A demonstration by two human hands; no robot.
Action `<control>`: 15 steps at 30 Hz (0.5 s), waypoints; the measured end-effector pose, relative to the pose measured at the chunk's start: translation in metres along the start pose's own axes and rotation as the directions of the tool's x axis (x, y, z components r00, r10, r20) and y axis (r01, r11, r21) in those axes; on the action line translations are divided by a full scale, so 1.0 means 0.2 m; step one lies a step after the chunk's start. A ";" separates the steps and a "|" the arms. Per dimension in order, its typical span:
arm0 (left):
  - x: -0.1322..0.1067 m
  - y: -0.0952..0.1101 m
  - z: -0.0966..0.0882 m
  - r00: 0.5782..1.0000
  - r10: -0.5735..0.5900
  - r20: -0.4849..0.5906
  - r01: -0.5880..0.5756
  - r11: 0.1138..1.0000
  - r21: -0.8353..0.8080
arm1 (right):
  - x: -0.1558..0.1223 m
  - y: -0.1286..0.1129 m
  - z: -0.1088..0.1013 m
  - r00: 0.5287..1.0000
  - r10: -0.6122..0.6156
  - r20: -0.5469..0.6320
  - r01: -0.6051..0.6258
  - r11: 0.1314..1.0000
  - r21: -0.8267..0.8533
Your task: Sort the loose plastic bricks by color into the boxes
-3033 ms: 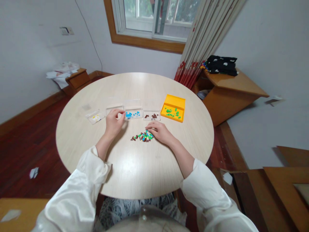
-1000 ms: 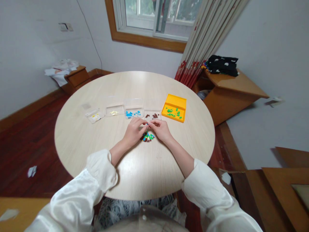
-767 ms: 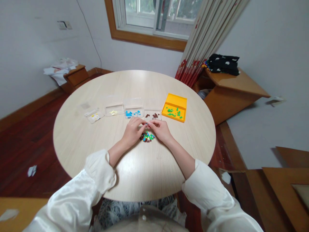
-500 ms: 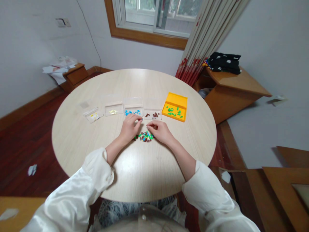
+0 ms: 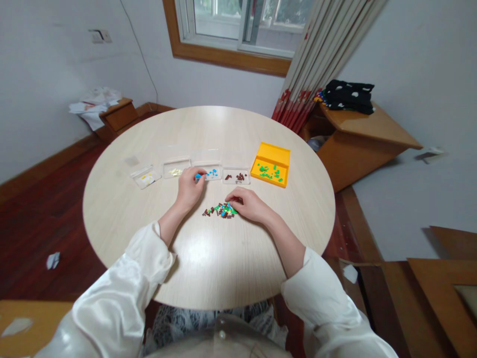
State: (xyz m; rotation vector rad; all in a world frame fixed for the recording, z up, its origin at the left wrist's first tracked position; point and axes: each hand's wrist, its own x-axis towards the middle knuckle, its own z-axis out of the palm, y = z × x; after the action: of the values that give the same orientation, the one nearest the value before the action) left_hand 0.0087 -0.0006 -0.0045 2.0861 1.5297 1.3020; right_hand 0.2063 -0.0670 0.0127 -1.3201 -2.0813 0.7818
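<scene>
A mixed pile of tiny toy building bricks (image 5: 222,212) in brown, green, blue and pale yellow lies on the round table (image 5: 208,268). My left hand (image 5: 191,188) reaches over the front left of a clear box (image 5: 220,174) with blue bricks (image 5: 213,172) in it. Its fingers are closed together, with blue showing by the tips; what they hold cannot be made out. At the top right edge of the pile, my right hand (image 5: 249,203) has thumb and fingers pinched together at the bricks. Whatever sits between them is too small to tell.
Left of the blue bricks stand a clear box with pale yellow bricks (image 5: 175,172) and a small case (image 5: 146,178) with yellow and white pieces. To the right are a clear box with brown bricks (image 5: 240,177) and an open yellow case (image 5: 271,148) with green bricks.
My left hand has moved left and slightly away from me, from beside the pile to the box of blue bricks. My right hand has shifted slightly down to the pile.
</scene>
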 end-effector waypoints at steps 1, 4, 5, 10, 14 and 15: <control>0.00 0.00 0.00 1.000 -0.006 -0.002 0.006 1.000 0.003 | 0.00 0.00 0.00 1.000 -0.007 0.009 0.007 1.000 -0.002; 0.01 -0.01 0.00 1.000 -0.024 -0.010 0.024 1.000 0.016 | 0.00 0.00 0.00 1.000 -0.018 0.021 0.018 1.000 -0.003; 0.02 -0.02 -0.01 0.999 -0.029 -0.015 0.029 0.999 0.019 | 0.00 0.00 0.00 1.000 -0.016 0.019 0.016 1.000 -0.003; 0.04 -0.05 0.00 0.999 -0.042 -0.032 0.043 0.998 0.041 | 0.01 0.01 0.00 1.000 -0.006 0.000 0.006 1.000 -0.007; 0.05 -0.07 0.01 0.998 -0.055 -0.041 0.057 0.997 0.042 | 0.01 0.01 0.01 1.000 -0.005 -0.008 0.005 1.000 -0.015; 0.05 -0.08 0.01 0.998 -0.056 -0.041 0.058 0.997 0.042 | 0.01 0.01 0.01 1.000 -0.003 -0.011 0.003 1.000 -0.021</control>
State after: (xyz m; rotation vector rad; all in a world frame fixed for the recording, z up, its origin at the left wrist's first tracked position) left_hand 0.0006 0.0142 -0.0108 2.0376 1.6353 1.3089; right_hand 0.2059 -0.0650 0.0101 -1.3290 -2.0882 0.7516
